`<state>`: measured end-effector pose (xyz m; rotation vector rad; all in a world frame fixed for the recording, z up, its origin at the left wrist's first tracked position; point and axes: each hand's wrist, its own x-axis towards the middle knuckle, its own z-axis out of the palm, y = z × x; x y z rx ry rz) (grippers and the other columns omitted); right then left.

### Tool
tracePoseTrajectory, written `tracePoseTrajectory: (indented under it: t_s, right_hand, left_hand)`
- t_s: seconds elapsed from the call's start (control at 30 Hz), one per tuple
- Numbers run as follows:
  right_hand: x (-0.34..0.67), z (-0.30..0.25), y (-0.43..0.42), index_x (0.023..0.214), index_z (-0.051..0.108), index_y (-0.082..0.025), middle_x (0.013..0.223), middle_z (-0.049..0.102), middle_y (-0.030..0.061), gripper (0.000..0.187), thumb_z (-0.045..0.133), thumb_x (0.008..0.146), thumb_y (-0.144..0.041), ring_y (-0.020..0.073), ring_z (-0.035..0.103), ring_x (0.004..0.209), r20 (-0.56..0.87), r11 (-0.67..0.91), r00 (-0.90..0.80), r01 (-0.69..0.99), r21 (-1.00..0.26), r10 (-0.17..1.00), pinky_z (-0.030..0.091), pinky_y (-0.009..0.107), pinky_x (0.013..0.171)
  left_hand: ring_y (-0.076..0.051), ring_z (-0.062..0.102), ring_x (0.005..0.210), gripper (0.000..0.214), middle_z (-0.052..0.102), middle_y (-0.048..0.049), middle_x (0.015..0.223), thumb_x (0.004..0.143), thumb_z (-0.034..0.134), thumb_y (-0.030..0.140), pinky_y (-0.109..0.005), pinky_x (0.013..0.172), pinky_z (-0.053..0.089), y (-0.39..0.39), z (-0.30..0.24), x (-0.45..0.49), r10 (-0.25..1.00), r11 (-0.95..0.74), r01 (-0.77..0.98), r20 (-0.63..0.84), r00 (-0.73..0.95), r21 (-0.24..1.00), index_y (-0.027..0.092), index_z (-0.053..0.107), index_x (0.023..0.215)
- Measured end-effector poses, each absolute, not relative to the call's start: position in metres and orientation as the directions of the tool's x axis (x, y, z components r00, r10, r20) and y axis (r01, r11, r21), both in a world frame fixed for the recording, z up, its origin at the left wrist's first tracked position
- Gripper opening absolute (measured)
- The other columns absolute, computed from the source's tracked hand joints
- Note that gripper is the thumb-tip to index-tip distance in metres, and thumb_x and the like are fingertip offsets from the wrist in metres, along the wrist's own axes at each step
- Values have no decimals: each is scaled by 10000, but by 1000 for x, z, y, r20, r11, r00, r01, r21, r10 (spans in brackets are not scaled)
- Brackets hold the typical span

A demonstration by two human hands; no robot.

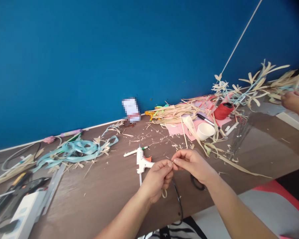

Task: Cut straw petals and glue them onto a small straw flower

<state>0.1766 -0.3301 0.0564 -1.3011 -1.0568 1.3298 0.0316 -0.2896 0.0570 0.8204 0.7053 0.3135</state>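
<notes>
Forearms [231,205] converge above the table [89,199], where the left hand [158,179] and right hand [191,162] meet, fingertips pinched together on a thin pale strip [173,162], probably for fine control. The left hand's remaining fingers curl inward. A white glue gun [141,160] lies just beyond, seemingly positioned for easy reach.

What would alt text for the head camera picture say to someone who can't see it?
A person's left hand and right hand pinch a tiny pale piece above a brown table. A white glue gun lies just beyond the left hand, with blue ribbon farther left and pale strips and a red spool to the right.
</notes>
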Motion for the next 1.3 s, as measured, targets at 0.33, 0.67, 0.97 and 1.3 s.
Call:
tracePoseTrajectory:
  t_s: [0.33,0.67,0.97,1.3]
  right_hand:
    - [175,61,-333,643,558,-159,573,564,-17,157,527,755,-265,90,482,501,-111,-137,133,207,-969,985,391,211,492]
    - [213,37,-382,733,574,-208,733,620,34,44,551,716,-241,182,575,625,-175,-384,342,834,-396,923,371,273,549]
    - [202,15,-398,724,552,-183,733,623,73,78,475,737,-175,238,612,648,-256,-365,321,920,-144,912,357,297,544]
    - [202,29,-403,674,432,-180,550,511,-23,295,545,683,-452,81,378,465,-533,-533,19,3,-846,846,255,215,465]
  left_hand:
    - [-31,146,383,206,268,95,448,744,533,355,-167,353,86,-290,53,32,567,570,50,-437,698,820,157,488,708]
    - [-28,121,372,192,264,110,425,709,540,340,-163,356,71,-282,39,27,669,557,25,-467,579,830,154,497,724]
    - [-31,143,379,162,264,110,427,710,531,311,-161,351,76,-287,37,35,681,561,-9,-456,573,828,152,501,716]
    - [-28,136,370,219,268,113,425,691,564,361,-165,358,77,-286,34,34,700,549,-64,-417,580,833,153,502,716]
